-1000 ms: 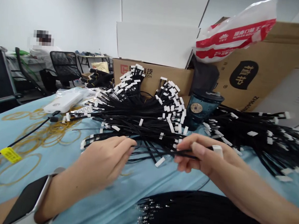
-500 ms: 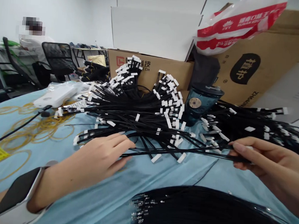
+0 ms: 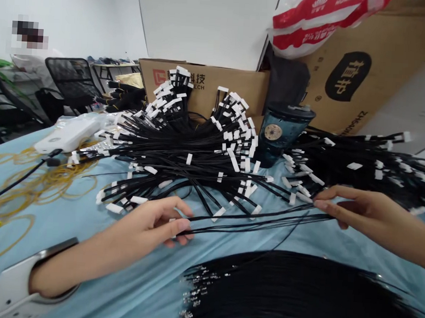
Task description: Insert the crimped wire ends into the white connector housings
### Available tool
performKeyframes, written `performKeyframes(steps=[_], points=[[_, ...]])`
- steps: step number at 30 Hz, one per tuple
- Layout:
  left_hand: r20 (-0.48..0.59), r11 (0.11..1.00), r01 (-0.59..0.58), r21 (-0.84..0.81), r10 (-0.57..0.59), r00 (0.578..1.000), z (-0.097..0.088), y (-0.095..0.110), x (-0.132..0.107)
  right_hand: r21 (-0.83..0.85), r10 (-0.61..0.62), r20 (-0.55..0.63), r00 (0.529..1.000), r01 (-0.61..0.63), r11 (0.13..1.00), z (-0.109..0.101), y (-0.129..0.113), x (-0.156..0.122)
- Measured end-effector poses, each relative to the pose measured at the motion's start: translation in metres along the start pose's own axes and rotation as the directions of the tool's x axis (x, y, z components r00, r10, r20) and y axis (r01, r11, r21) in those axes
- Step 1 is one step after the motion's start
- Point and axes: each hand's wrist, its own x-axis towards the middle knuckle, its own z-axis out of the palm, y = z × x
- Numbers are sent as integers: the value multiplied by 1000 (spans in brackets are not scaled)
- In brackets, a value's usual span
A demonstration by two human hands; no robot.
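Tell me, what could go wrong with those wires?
The black wires between the left hand and right hand might snag on the white connectors just behind. The single wire running toward the front wire pile could tangle with them. Tugging the connector-tipped bundles might knock the blue tumbler beside them.

On my feed, the strands (image 3: 259,224) between the left hand (image 3: 161,223) and the right hand (image 3: 356,211) show black. The surface (image 3: 117,297) beneath both hands is light blue. Beyond them I see a black cable heap (image 3: 184,143) speckled with white connectors (image 3: 190,158); nearer than the hands, a black wire bundle (image 3: 279,292) has silvery tips. Left of the left hand lie amber-yellow loops (image 3: 56,180) and a white device (image 3: 68,136). Past the right hand I get a dark blue tumbler (image 3: 286,134) with a round beige emblem, a brown carton (image 3: 386,73) printed in black, and a bag (image 3: 307,21) banded red and white.
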Motion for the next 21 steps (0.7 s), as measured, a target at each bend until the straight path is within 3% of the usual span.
performKeyframes(steps=[3,5,6,8,11,15,21], points=[[0,1000,-2,-25,2,1000,2,0,3,-114,-69,-100,993,58,992,-4,-6,-12],[2,1000,-16,-23,16,1000,2,0,4,-134,-265,-96,960,251,959,-3,-17,-25],[3,999,-24,-23,24,1000,2,0,4,-90,-384,-12,923,381,920,-1,-24,-31],[-1,999,-37,-21,37,999,1,0,4,17,-561,208,801,570,821,8,-38,-42],[-5,999,-44,-21,44,999,1,-4,3,-35,-575,440,690,653,757,25,-51,-48],[4,999,-43,-24,43,999,0,-7,3,-127,-578,485,657,706,697,39,-50,-45],[33,999,-30,-24,31,999,-2,-7,4,-122,-606,417,677,703,701,39,-45,-46]])
